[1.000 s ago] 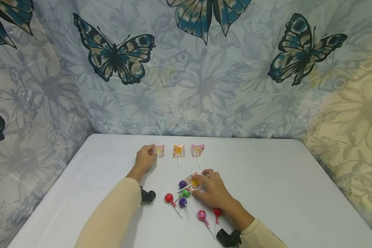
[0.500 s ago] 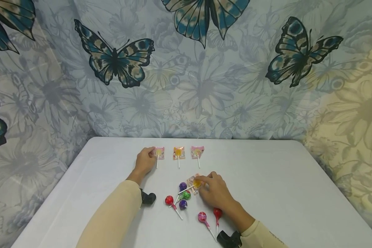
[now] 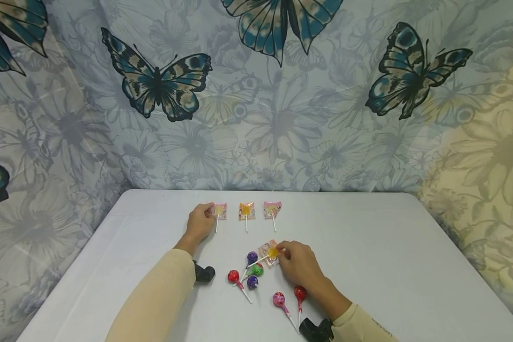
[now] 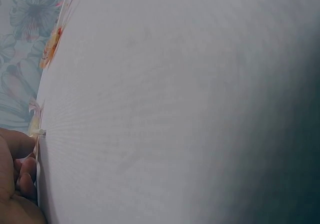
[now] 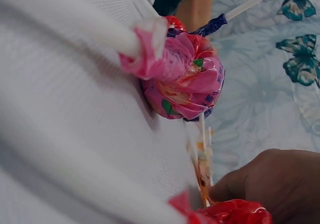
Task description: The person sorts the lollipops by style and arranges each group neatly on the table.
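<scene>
At the back of the white table, my left hand (image 3: 200, 222) pinches the left edge of a flat lollipop in a clear pink wrapper (image 3: 220, 212). The left wrist view shows this hand (image 4: 20, 176) with curled fingers against the wrapper. Nearer the front, my right hand (image 3: 300, 262) holds the right edge of a flat yellow lollipop (image 3: 272, 253) between thumb and forefinger; its stick points down-left over a small pile. That pile has a purple lollipop (image 3: 252, 257), a green one (image 3: 256, 270), a second purple one (image 3: 252, 282) and a red one (image 3: 233, 276).
Right of the left hand's lollipop lie an orange flat lollipop (image 3: 246, 211) and another pink-wrapped one (image 3: 272, 209), in a row. A pink round lollipop (image 3: 279, 299) and a red one (image 3: 300, 292) lie by my right wrist. A butterfly-print cloth (image 3: 282, 118) hangs behind the table (image 3: 367, 247).
My right hand's fingers have drawn back from over the yellow lollipop to its right edge. That lollipop has shifted slightly right. The left hand keeps its place.
</scene>
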Tool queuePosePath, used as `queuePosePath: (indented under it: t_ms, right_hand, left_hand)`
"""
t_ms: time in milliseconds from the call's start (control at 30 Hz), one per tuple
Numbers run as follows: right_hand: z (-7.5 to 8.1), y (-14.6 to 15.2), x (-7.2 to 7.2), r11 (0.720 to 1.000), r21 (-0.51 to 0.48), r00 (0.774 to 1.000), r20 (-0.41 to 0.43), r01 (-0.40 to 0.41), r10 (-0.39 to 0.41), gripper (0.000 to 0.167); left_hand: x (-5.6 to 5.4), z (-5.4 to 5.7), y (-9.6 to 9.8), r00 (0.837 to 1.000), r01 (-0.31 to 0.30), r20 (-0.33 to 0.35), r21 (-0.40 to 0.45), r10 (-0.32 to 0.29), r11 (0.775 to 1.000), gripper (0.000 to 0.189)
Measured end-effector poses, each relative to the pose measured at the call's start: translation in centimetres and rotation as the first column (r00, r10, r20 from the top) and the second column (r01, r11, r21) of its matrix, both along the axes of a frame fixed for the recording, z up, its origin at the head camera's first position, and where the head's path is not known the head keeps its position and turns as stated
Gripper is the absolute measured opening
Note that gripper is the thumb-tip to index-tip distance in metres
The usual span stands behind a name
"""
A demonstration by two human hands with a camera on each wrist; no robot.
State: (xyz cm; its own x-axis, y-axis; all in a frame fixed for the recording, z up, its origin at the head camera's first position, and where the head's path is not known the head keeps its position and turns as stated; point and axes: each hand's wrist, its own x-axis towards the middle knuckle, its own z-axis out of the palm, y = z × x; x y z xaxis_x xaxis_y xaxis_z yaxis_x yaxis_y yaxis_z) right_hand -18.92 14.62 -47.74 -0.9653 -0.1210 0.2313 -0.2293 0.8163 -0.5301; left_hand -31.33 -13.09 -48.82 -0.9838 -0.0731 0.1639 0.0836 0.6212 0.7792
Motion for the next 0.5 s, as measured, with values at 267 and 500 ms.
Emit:
queuePosePath:
  t_ms: [267,500]
  right_hand:
    - [0.24,0.28,-0.27,0.99,-0.128,0.997,-0.039,0.065,-0.071,0.017]
    - [-0.05,0.54,-0.58,0.968,-0.225,0.992,-0.026,0.111,-0.12,0.019]
  left_hand:
    - [0.09,0.11,-0.07,1.0,0.007,0.001,-0.003,-0.007,1.0,0.043]
    - [0.05,-0.02,-0.12,1.0,0.008,0.003,0.007,-0.008,1.0,0.044]
